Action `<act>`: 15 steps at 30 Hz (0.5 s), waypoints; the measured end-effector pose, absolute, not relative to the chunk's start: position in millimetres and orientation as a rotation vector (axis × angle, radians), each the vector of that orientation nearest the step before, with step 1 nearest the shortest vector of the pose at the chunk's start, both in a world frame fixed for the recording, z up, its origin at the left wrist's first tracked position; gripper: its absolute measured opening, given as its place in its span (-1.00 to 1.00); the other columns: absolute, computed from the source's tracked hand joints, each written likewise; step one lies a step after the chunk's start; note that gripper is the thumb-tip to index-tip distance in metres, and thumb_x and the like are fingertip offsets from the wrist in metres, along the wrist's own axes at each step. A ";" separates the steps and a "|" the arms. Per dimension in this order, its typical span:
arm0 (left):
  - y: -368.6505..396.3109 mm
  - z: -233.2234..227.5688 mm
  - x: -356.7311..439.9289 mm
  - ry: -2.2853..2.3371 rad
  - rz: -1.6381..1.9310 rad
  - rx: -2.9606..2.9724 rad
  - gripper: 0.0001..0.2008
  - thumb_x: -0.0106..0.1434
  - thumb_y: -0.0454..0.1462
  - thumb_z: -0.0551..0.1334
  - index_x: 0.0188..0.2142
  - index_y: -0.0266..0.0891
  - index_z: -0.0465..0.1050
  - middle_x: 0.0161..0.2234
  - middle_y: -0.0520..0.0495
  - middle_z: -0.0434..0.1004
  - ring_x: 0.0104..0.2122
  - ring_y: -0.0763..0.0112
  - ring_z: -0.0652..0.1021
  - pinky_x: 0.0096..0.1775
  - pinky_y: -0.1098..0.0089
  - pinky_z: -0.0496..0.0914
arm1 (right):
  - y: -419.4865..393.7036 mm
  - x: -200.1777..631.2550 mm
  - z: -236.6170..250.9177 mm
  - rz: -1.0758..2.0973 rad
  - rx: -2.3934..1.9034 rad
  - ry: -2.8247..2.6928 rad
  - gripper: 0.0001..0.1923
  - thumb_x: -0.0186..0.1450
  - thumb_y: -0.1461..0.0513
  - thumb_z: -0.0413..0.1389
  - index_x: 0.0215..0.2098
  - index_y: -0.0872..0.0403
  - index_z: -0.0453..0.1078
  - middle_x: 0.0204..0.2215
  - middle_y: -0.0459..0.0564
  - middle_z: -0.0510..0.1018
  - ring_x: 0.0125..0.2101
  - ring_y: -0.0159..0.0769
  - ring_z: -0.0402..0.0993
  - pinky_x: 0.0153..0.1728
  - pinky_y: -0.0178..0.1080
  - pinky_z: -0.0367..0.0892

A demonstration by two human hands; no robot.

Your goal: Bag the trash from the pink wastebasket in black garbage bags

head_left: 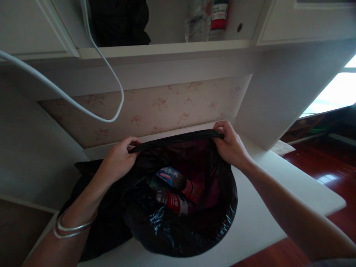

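Note:
A black plastic bag [178,241] stands with its mouth spread on a white tabletop. My left hand [119,157] pinches the far rim on the left side, and a silver bangle circles that wrist. On the right, my right hand [229,144] grips the same rim between thumb and fingers. Down inside lie a bottle with a blue label [169,176] and another with a red label [175,202]. Deeper contents are too dark to make out. Beside the opening, more black plastic [102,222] lies beneath my left forearm.
Overhead runs an open shelf [167,50] holding a dark bundle [119,22], a clear plastic package [198,20] and a red-labelled bottle [219,15]. A white cable [111,74] hangs in front at left. The white tabletop [258,196] ends above a reddish wood floor [314,159].

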State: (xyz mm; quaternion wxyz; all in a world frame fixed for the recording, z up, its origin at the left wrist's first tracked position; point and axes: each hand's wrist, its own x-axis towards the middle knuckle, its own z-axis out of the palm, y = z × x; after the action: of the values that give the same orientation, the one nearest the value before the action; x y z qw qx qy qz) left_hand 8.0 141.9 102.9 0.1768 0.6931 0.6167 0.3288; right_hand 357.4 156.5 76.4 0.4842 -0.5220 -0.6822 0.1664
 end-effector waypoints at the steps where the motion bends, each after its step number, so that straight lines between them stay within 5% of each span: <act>1: 142.9 104.4 9.6 1.713 0.947 1.917 -0.64 0.18 -0.01 0.29 -0.12 -0.15 0.57 -0.24 -0.11 0.70 -0.22 0.09 0.67 -0.11 0.18 0.53 | 155.6 356.4 78.0 0.518 -1.258 -1.599 -0.78 0.37 0.18 0.06 -0.01 -0.05 0.27 -0.28 -0.07 0.61 -0.41 -0.26 0.45 -0.36 -0.22 0.33; 8: 146.6 112.9 11.5 1.525 0.921 1.661 -0.48 0.19 0.13 0.34 -0.04 -0.17 0.62 -0.15 -0.10 0.74 -0.08 0.02 0.67 0.03 0.12 0.52 | 151.0 357.6 96.3 0.927 -1.146 -1.859 -0.49 0.20 0.01 0.36 0.07 -0.03 0.46 -0.11 -0.04 0.64 -0.13 -0.14 0.56 -0.13 -0.15 0.45; 12: 149.4 112.2 7.7 1.469 0.769 1.772 -0.34 0.06 0.11 0.48 0.06 -0.18 0.55 -0.07 -0.13 0.72 -0.09 0.01 0.68 0.02 0.11 0.53 | 163.9 357.1 87.0 0.644 -1.334 -1.793 -0.70 0.16 0.02 0.35 -0.39 0.05 0.45 -0.40 -0.07 0.50 -0.34 -0.20 0.42 -0.26 -0.16 0.34; 15: 155.3 102.1 5.6 1.506 0.789 1.834 -0.28 0.06 0.14 0.46 0.10 -0.21 0.53 0.02 -0.19 0.68 0.00 -0.02 0.65 0.11 0.06 0.47 | 174.1 355.2 78.0 0.754 -1.340 -1.702 -0.73 0.19 0.03 0.29 -0.36 0.03 0.42 -0.39 -0.07 0.50 -0.35 -0.22 0.40 -0.31 -0.19 0.31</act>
State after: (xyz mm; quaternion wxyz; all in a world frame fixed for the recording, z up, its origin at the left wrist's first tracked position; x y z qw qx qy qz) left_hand 5.6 155.3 102.1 0.3150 0.6961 0.5714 0.2994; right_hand 355.2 174.1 78.0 0.4115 -0.5324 -0.6763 0.2997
